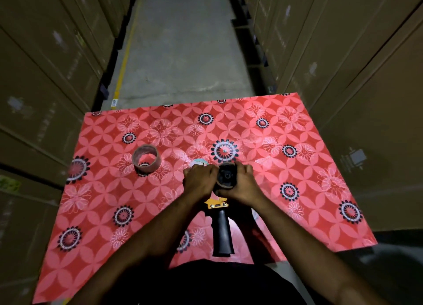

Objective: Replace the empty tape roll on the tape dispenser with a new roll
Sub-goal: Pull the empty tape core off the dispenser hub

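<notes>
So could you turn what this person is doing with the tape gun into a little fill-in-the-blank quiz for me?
1. The empty cardboard core lies on the table to the person's ____.
2. The tablecloth is mostly ____ with a flower pattern.
3. The dispenser's black handle points ____ the person.
4. The left hand and right hand ____ grip the dispenser's head.

Missing words: left; red; toward; both

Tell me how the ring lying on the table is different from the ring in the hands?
The ring on the table lies alone and untouched; the ring on the tape dispenser is held by the left hand and right hand. The table ring is see-through in the middle; the dispenser ring has a black hub filling it. Both are round and brownish.
</notes>
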